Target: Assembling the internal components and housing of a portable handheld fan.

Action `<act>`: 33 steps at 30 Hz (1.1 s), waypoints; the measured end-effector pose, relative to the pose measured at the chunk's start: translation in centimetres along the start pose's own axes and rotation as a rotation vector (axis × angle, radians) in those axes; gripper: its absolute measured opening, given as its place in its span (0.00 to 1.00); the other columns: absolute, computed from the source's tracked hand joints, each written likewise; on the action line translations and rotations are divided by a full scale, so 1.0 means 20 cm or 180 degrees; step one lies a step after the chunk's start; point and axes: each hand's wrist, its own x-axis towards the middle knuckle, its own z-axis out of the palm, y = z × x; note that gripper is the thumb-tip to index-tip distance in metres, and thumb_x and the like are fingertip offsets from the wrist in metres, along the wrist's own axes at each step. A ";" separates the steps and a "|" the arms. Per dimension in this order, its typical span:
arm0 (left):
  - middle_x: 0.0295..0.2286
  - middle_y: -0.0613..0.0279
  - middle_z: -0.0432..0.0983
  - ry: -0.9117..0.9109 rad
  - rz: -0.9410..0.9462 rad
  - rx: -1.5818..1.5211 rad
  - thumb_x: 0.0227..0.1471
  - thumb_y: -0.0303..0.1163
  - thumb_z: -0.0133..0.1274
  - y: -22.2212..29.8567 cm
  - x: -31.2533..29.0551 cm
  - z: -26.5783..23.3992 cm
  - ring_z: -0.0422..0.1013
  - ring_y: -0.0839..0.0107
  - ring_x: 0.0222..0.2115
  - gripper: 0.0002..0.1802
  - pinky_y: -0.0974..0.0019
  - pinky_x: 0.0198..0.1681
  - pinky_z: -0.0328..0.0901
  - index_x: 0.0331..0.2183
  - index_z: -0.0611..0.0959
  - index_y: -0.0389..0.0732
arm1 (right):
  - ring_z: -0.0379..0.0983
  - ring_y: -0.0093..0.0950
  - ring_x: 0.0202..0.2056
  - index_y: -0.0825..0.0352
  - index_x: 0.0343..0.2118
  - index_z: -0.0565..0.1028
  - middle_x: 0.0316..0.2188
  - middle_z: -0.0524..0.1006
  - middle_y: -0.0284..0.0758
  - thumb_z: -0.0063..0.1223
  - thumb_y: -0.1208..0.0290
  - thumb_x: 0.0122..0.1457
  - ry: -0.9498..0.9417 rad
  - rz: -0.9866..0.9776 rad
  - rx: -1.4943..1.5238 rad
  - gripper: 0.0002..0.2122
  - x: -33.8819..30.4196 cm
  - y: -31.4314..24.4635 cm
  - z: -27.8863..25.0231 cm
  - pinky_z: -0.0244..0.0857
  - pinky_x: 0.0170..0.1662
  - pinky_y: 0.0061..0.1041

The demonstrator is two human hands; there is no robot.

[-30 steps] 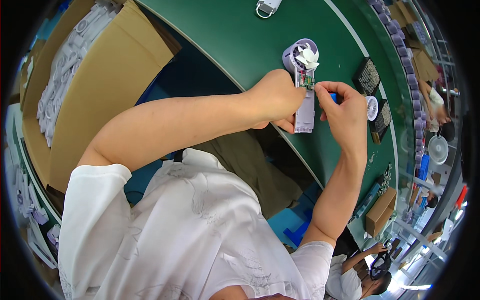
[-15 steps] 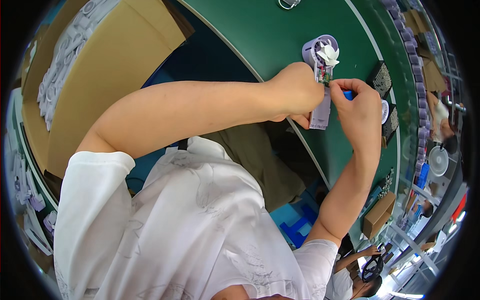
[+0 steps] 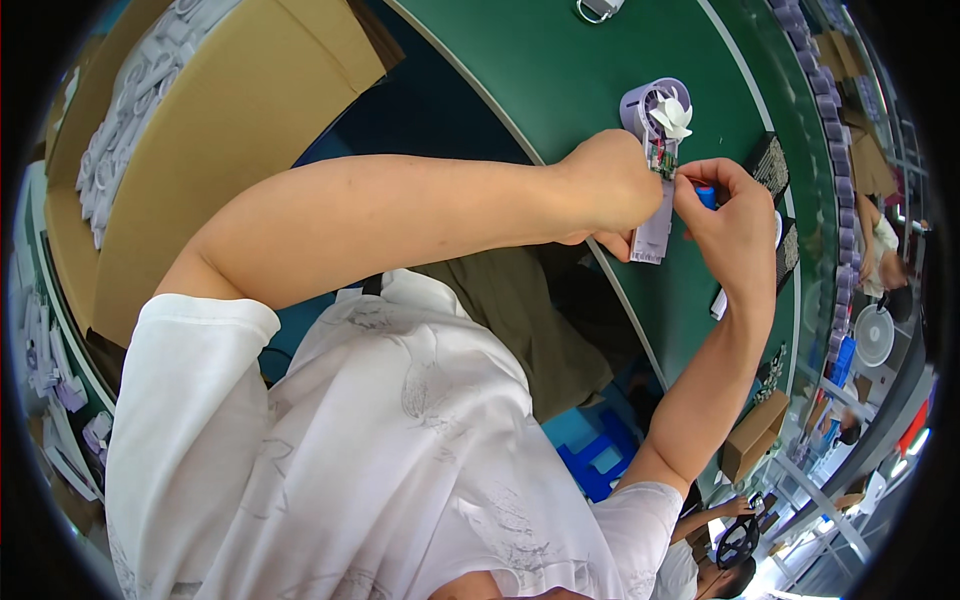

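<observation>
Plainly, the left hand curls its fingers around the lilac casing; the right hand pinches, contents unclear, beside the circuit board.

Green bench top, white line curving along it beyond my right fingers. Pale purple fan casing at my left fingers; cannot tell if it rests on the bench. Well ahead of both: grey piece with metal ring, cut by frame. Right of my right fingers: two dark trays of small pieces. Farther back, forearm side: small green parts, open cardboard box.
</observation>
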 end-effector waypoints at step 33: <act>0.31 0.38 0.81 -0.0004 -0.0067 -0.0029 0.62 0.27 0.45 -0.03 0.06 0.00 0.83 0.50 0.29 0.15 0.58 0.30 0.79 0.37 0.78 0.21 | 0.74 0.21 0.18 0.75 0.34 0.80 0.21 0.79 0.36 0.59 0.72 0.56 -0.0470 0.0068 -0.0294 0.10 0.05 -0.06 -0.05 0.68 0.23 0.24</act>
